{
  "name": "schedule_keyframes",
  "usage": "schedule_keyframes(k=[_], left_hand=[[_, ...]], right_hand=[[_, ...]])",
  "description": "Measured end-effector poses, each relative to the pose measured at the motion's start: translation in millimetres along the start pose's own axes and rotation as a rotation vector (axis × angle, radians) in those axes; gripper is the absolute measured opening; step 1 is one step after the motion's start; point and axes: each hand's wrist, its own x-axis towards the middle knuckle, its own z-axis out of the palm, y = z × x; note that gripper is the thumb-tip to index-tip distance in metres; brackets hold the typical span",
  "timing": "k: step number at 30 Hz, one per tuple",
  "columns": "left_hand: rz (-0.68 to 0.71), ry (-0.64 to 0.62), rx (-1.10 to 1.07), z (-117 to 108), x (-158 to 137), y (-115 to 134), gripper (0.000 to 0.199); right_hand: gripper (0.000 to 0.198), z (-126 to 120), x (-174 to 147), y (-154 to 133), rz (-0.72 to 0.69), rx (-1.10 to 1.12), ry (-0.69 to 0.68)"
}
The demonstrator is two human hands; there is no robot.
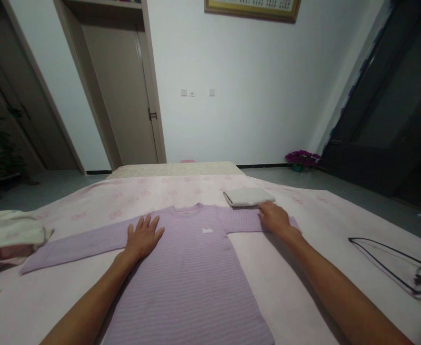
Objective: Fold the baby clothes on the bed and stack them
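Though grip is unclear, the right hand (275, 219) touches a lilac sleeve (242, 221).

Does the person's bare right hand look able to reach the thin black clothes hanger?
Probably yes: the right hand is at the lilac ribbed sleeve, the hanger lies farther right, and no obstacle shows between hand and hanger on the pale pink patterned sheet.

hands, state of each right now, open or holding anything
Left hand: open, spread on the lilac striped top.
Right hand: over a sleeve beside folded cloth; grip cannot be told.
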Motion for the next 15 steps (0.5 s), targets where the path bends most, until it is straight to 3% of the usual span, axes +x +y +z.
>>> schedule_keyframes(k=[4,6,9,15], left_hand=[[0.002,0.005,-0.004,1,0,-1,0.064],[0.002,0.000,-0.012,1,1,-2,0.064],[0.004,-0.001,-0.030,2,1,-3,0.065],[0.004,0.020,-0.064,-1,-2,-1,0.065]], right_hand=[[0.045,19,-4,-71,-0.303,0.219,-0.071],[0.053,31,-5,-88,-0.346,0.227,-0.116],[0.062,44,-5,-90,-0.269,0.173,-0.167],[0.063,58,0,-62,-0.110,0.098,-0.182]])
